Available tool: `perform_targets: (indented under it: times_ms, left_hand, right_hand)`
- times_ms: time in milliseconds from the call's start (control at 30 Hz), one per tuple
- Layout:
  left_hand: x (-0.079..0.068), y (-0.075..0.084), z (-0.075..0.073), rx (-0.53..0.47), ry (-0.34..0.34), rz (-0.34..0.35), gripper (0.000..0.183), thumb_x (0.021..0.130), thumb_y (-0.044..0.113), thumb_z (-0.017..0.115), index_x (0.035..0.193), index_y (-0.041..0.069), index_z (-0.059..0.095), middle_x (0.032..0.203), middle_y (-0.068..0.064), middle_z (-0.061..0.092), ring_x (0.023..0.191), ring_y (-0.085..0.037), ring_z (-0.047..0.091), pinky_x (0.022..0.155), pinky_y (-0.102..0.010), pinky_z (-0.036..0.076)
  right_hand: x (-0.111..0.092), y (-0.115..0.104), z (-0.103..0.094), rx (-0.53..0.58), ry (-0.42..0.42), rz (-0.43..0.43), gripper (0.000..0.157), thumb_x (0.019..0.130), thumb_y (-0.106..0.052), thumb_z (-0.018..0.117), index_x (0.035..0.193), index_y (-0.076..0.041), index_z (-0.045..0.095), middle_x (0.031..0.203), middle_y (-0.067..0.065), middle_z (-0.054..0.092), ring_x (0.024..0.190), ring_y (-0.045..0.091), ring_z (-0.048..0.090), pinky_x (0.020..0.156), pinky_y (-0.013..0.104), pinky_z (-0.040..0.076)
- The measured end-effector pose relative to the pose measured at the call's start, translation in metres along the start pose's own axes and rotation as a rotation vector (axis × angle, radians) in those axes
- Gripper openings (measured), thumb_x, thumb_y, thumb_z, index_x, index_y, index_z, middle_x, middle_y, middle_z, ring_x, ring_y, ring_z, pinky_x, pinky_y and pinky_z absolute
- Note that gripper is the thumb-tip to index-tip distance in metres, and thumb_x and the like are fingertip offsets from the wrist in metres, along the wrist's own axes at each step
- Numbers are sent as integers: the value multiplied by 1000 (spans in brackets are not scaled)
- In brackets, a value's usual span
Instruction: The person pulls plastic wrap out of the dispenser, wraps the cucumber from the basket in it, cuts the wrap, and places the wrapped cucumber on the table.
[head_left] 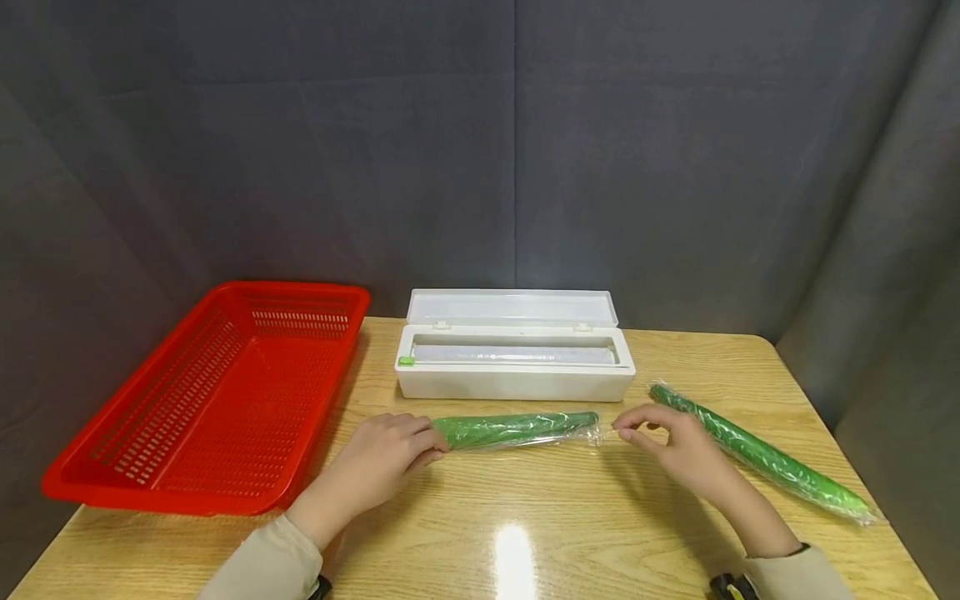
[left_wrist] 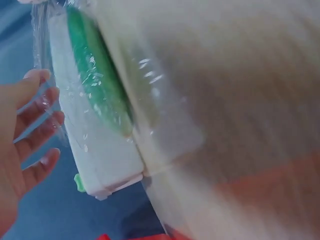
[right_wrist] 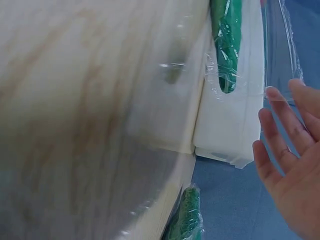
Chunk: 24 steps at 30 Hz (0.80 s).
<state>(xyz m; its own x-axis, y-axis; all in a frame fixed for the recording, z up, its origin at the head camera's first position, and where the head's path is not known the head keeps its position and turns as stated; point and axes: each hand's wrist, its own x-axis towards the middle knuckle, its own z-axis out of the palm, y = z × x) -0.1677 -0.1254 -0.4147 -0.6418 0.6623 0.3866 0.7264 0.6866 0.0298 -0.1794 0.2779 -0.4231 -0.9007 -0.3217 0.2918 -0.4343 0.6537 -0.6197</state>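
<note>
A long green cucumber [head_left: 517, 429] in clear plastic wrap lies crosswise on the table, in front of a white wrap dispenser [head_left: 517, 385]. My left hand [head_left: 393, 450] grips its left end, the fingers covering that tip. At the other end my right hand [head_left: 678, 442] pinches a thin tail of the wrap [head_left: 609, 432] between thumb and forefinger. In the left wrist view the cucumber [left_wrist: 97, 70] shows through glossy film, with fingers close to the film's edge. The right wrist view has the cucumber [right_wrist: 227, 50] in film, the thumb and forefinger at the film's edge.
A second wrapped cucumber [head_left: 757, 450] lies slanted at the right, beyond my right hand. The dispenser's lid [head_left: 513, 307] stands raised, showing a film roll [head_left: 513, 354] inside. A red plastic basket [head_left: 255, 400] occupies the left side. Dark curtains [head_left: 450, 167] hang behind the table.
</note>
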Motion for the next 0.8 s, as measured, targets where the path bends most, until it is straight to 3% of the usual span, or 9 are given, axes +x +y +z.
perform_targets:
  times_ms: [300, 600, 800]
  left_hand:
    - [-7, 11, 16, 16, -134, 6, 4, 88, 26, 75, 90, 24, 72, 87, 10, 67, 85, -13, 66, 72, -35, 53]
    - [-9, 15, 24, 50, -162, -11, 5, 88, 27, 75, 86, 22, 73, 82, 7, 65, 76, -15, 66, 67, -34, 52]
    - [-7, 15, 23, 72, -189, -40, 7, 90, 25, 73, 91, 18, 72, 92, 2, 71, 83, -19, 68, 71, -37, 54]
  right_hand:
    - [-6, 3, 7, -103, -79, -4, 16, 89, -9, 73, 96, -24, 73, 102, -12, 69, 104, 20, 64, 87, 47, 52]
    - [-4, 7, 16, -271, -103, -213, 17, 81, -5, 80, 89, -19, 75, 93, -11, 68, 89, 10, 63, 78, 33, 55]
    - [-3, 8, 16, -307, -137, -226, 13, 83, -8, 79, 93, -16, 78, 92, -10, 68, 87, 12, 64, 76, 33, 55]
